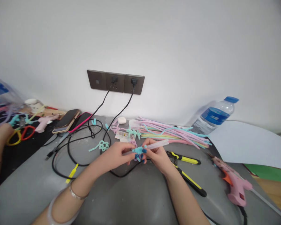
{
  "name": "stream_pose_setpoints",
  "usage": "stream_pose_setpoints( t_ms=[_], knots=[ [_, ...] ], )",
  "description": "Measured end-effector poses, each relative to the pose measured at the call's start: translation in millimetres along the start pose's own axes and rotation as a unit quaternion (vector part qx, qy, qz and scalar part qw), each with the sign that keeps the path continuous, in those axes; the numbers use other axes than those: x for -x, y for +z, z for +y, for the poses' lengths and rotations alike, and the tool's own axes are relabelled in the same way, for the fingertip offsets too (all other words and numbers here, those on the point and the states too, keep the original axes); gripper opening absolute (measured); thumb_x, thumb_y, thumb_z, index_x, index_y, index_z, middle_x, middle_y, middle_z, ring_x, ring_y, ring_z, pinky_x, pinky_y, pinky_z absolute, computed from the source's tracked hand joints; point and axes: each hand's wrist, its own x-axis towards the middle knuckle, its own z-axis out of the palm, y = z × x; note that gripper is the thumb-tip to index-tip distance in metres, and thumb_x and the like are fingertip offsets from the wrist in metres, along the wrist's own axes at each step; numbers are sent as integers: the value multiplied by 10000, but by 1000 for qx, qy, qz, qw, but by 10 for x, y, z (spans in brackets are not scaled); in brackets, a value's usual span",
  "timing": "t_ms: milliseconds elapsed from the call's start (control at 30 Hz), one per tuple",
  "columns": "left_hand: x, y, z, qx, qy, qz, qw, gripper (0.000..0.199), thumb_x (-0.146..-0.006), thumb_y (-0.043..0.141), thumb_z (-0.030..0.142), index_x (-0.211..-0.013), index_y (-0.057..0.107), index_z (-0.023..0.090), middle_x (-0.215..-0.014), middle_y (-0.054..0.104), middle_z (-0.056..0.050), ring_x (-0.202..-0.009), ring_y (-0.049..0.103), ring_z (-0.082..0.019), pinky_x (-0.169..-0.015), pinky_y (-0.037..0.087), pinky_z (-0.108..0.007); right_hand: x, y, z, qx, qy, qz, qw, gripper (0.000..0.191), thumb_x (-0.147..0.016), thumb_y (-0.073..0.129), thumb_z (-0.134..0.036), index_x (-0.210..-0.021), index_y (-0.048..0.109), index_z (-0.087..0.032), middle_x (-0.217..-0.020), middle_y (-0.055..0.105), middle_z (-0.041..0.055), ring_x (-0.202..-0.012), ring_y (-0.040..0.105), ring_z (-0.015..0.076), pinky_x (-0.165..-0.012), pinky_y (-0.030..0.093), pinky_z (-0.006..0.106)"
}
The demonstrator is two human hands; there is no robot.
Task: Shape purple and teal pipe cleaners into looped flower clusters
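Between my two hands is a light-blue pipe cleaner, wound into a tight coil. My left hand pinches the coil from the left, its fingers closed. My right hand is closed on the coil's right end. A translucent whitish stick sticks out to the right above my right hand; whether it runs through the coil is hidden by the fingers. Purple twisted pipe cleaner shows just behind and below the coil. A mint-green curled pipe-cleaner shape lies left of my hands.
Pastel pipe cleaners lie behind my hands. Yellow-black pliers and a pink glue gun rest at right, near a water bottle. Black cables loop at left beside phones. Another person's hand is far left, near scissors.
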Motion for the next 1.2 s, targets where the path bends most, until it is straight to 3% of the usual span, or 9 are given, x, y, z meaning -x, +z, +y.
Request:
stream_pose_setpoints(
  t_ms=[133, 400, 633, 867, 1200],
  knots=[
    [-14, 12, -11, -3, 16, 22, 1000, 294, -889, 530, 341, -728, 676, 143, -617, 597, 3, -614, 511, -131, -581, 355, -222, -3, -3, 13, 1, 0, -1, 1000, 281, -781, 753, -400, -815, 576, -184, -556, 623, -41, -457, 570, 92, -458, 504, 191],
    [-19, 32, -12, 55, 23, 40, 997, 196, -847, 577, 282, -945, 703, 167, -884, 712, -36, -786, 625, -162, -690, 457, -235, 8, 8, 16, -7, 0, -3, 1000, 278, -792, 742, -407, -822, 574, -188, -561, 624, -40, -476, 582, 101, -469, 507, 197],
    [-8, 13, -25, 68, 11, 51, 996, 220, -825, 590, 254, -1004, 678, 163, -858, 712, -37, -749, 634, -159, -675, 479, -246, 14, 7, -6, -16, 0, -5, 1000, 265, -806, 726, -414, -867, 608, -184, -603, 637, -23, -494, 577, 106, -500, 514, 215],
    [16, 20, 34, 119, -3, 43, 992, 241, -830, 597, 271, -1055, 618, 185, -741, 673, -2, -626, 593, -125, -554, 475, -209, 22, 39, -37, -32, 3, -2, 999, 290, -766, 763, -417, -841, 601, -188, -572, 623, -33, -494, 580, 106, -482, 511, 202],
    [48, 12, 73, 142, 7, 9, 990, 162, -838, 583, 240, -992, 584, 192, -761, 650, -10, -682, 610, -133, -494, 454, -172, 57, 46, -76, -39, 11, -39, 998, 326, -776, 753, -426, -874, 538, -201, -575, 628, -42, -471, 587, 99, -452, 513, 196]
  ],
)
